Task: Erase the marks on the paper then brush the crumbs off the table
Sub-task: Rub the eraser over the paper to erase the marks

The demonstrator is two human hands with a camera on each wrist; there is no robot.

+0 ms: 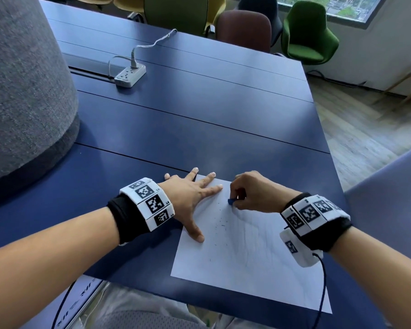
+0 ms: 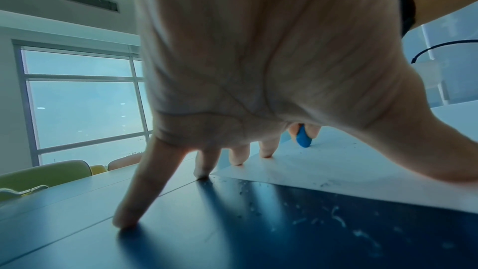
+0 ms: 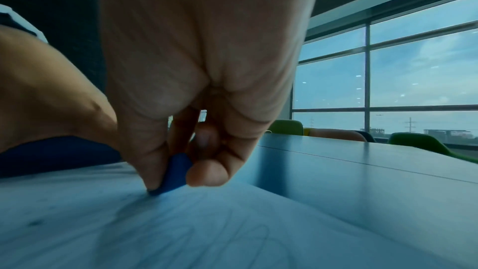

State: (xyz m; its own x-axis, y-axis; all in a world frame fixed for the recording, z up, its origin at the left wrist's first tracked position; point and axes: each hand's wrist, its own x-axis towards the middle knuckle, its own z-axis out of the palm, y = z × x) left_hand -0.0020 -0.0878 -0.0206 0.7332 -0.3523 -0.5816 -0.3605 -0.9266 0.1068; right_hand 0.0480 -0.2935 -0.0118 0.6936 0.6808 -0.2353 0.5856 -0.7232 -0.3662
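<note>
A white sheet of paper [image 1: 252,252] lies on the dark blue table [image 1: 199,129] near its front edge, with faint pencil lines and dark eraser crumbs [image 1: 220,224] scattered on it. My left hand [image 1: 192,198] is spread flat, fingers straight, pressing the paper's far left corner, with the thumb on its left edge. My right hand [image 1: 244,193] pinches a small blue eraser [image 1: 231,201] between thumb and fingers, its tip on the paper near the far edge. The eraser [image 3: 175,173] touches the sheet in the right wrist view. Pale crumbs [image 2: 336,216] lie on the table beside the paper [image 2: 336,167].
A white power strip [image 1: 129,76] with its cable lies further back on the table. A big grey felt column [image 1: 22,86] stands at the left. Green and brown chairs [image 1: 309,36] line the far side. The table's right edge drops to a wooden floor.
</note>
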